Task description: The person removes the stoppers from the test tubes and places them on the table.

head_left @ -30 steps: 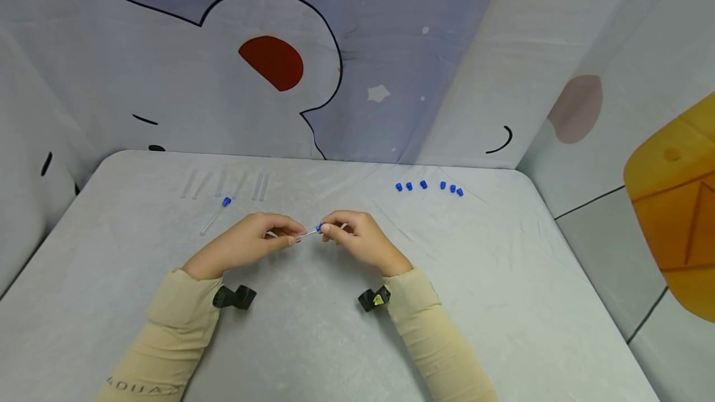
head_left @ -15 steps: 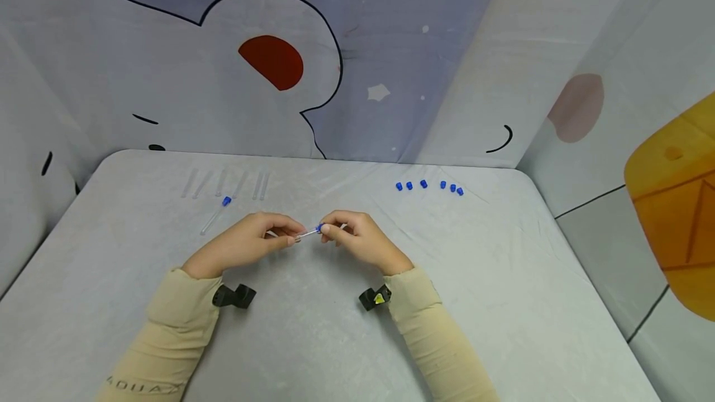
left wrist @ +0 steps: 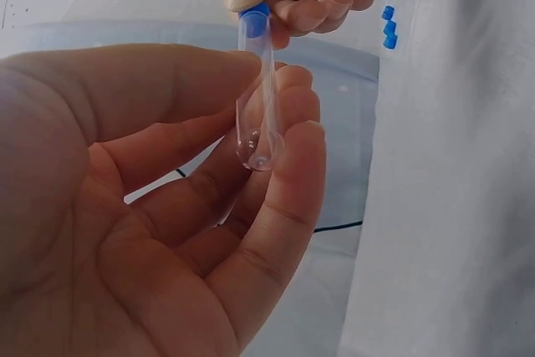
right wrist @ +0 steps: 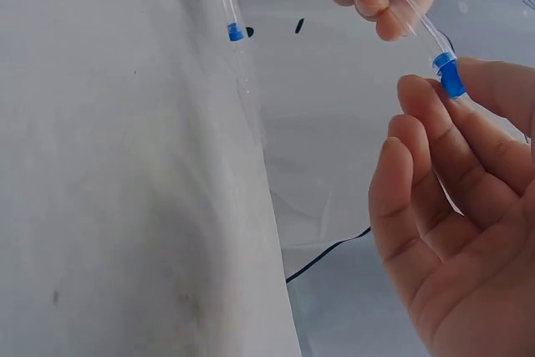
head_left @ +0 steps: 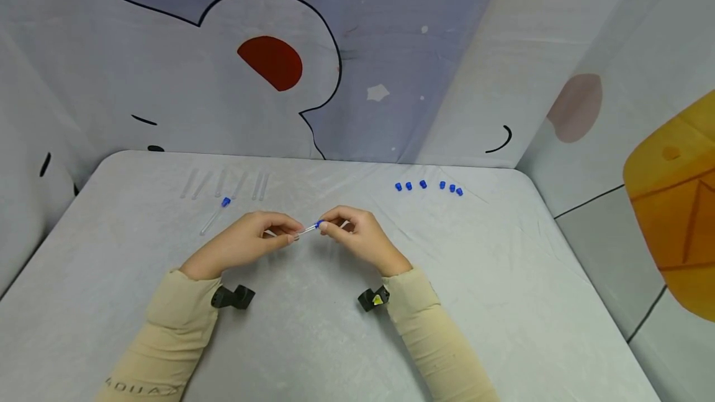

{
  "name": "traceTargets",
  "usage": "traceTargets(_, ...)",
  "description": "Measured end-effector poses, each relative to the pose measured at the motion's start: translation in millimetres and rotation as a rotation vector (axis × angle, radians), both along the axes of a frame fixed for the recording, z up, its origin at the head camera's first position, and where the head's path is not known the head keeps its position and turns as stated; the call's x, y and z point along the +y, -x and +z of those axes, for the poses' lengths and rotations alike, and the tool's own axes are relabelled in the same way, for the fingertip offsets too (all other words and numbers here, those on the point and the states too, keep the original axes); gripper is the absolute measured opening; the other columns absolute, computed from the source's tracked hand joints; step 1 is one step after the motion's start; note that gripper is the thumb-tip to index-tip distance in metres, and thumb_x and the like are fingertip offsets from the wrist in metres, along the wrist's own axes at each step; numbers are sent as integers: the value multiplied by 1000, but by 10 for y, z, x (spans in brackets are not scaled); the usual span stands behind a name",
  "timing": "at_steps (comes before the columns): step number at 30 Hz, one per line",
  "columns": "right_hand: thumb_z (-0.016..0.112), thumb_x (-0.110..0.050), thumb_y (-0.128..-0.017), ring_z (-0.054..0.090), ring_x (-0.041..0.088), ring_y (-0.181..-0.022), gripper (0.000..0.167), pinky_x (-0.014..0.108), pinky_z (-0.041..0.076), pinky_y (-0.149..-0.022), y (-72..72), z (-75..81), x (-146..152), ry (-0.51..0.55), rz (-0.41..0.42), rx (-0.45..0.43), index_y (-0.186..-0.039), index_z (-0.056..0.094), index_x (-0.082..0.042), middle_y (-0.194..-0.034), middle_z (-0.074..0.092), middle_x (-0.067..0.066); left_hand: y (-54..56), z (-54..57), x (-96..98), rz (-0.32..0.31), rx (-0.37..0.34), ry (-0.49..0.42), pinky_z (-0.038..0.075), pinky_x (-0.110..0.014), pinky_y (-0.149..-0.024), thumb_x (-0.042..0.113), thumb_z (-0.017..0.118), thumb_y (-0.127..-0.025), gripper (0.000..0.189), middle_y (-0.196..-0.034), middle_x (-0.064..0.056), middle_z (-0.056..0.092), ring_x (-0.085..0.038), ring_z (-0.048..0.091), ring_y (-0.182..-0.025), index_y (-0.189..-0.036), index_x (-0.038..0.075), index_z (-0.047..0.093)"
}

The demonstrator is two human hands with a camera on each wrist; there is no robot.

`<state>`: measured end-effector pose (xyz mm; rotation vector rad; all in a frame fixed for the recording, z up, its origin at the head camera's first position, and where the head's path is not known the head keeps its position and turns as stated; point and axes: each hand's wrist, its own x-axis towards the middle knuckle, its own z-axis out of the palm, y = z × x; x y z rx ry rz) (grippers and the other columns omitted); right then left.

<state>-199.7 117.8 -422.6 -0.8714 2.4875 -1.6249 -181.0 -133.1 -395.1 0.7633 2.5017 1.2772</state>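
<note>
A clear test tube [left wrist: 257, 98] with a rounded end is held between both hands above the table. My left hand [head_left: 254, 237] pinches the tube toward its rounded end between thumb and fingers. At the other end, a blue cap [right wrist: 450, 74] sits in the tube's mouth. My right hand [head_left: 360, 237] pinches that cap between thumb and forefinger, its other fingers loosely bent beside it. Farther left on the table lies another test tube [head_left: 211, 220] with a blue cap [head_left: 226, 201] on its far end.
Several uncapped clear tubes [head_left: 220, 183] lie in a row at the back left of the white table [head_left: 503, 278]. At the back right, several loose blue caps [head_left: 423, 184] form a line. A printed fabric backdrop [head_left: 391, 48] rises behind the table's far edge.
My right hand has shifted slightly up and left at the cap, and more of the tube shows between the hands. The left hand stays nearly still.
</note>
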Motion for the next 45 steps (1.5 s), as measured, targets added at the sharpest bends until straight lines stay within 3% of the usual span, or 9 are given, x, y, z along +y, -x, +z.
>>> traceTargets(16, 73, -17, -96, 64, 16, -88, 13, 30, 56, -71, -29, 40, 12, 84, -33, -77, -105, 74, -7, -97, 71, 3, -14, 20, -10, -1, -1, -12, 54, -33, -82, 15, 65, -101, 26, -107, -5, 72, -18, 65, -97, -122, 1, 71)
traceTargets(26, 71, -14, -97, 63, 47, -86, 14, 32, 57, -70, -17, 32, 18, 111, -6, -94, -107, 73, -4, -96, 71, 5, -8, 14, -24, -8, 0, -27, 54, -30, -81, 15, 65, -101, 25, -107, -5, 72, -17, 66, -96, -121, 0, 71)
traceTargets(29, 71, -14, -97, 65, 42, -87, 14, 31, 56, -70, -12, 34, 19, 110, -4, -87, -107, 73, -5, -97, 71, 5, -9, 15, -28, -7, -1, -24, 54, -30, -81, 15, 65, -101, 25, -107, -5, 72, -17, 66, -96, -121, 1, 72)
traceTargets(36, 72, -14, -97, 64, 15, -89, 13, 31, 55, -71, 1, 22, 31, 88, -7, -53, -107, 73, -6, -99, 71, 4, -12, 19, -41, -13, 2, -26, 53, -31, -82, 15, 64, -101, 26, -109, -8, 72, -17, 66, -96, -122, 1, 71)
traceTargets(45, 71, -10, -96, 62, 17, -91, 17, 33, 55, -74, 21, -15, 44, 90, -12, -33, -111, 72, -2, -104, 70, 5, -6, 20, -43, 4, 5, -25, 54, -31, -83, 16, 64, -102, 28, -110, -5, 72, -18, 65, -98, -123, 0, 70)
